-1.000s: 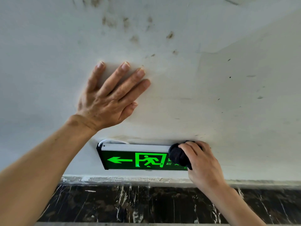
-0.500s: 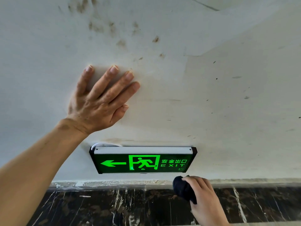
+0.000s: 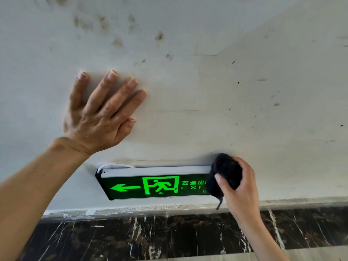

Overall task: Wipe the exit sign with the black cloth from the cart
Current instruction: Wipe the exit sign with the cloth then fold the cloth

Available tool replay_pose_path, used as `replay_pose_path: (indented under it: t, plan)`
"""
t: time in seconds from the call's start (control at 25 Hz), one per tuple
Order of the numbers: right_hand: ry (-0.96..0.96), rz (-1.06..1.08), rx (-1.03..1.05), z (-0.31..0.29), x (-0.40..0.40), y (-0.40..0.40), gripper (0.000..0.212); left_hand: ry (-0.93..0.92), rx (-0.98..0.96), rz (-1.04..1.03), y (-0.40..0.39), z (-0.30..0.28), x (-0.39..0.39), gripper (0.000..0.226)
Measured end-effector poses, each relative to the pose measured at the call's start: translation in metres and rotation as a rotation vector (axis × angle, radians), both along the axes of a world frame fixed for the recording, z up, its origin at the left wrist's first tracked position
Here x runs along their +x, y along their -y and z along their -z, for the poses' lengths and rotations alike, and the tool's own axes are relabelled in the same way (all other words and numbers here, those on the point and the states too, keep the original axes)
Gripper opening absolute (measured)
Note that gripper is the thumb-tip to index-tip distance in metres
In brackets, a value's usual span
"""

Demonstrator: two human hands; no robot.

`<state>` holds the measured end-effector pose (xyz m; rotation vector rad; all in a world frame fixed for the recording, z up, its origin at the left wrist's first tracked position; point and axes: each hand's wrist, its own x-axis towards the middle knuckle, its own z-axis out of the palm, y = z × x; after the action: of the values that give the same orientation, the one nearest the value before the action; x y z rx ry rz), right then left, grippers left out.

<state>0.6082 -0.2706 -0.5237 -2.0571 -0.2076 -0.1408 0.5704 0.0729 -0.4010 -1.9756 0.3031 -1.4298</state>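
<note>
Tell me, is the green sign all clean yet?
Not yet. Already done: the black cloth is off the cart and bunched in the right hand. Happening now: it is pressed against the right end of the exit sign, covering the last letters, while the left hand lies flat on the wall. Probably left: the arrow and running figure.
</note>
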Motion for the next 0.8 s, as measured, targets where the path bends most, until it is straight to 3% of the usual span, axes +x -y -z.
replay_pose_path:
  t: [0.2,0.56,0.8]
  plan:
    - [0.102,0.016,-0.076,0.024,0.001,-0.012,0.055,0.011,0.010,-0.009,0.000,0.000,0.002,0.063]
    - [-0.097,0.075,0.232,0.052,-0.004,-0.010,0.049,0.014,0.011,-0.016,0.000,0.001,0.001,0.063]
    - [-0.241,0.015,0.176,0.082,-0.005,-0.005,0.047,0.019,0.027,-0.023,0.000,0.000,0.001,0.064]
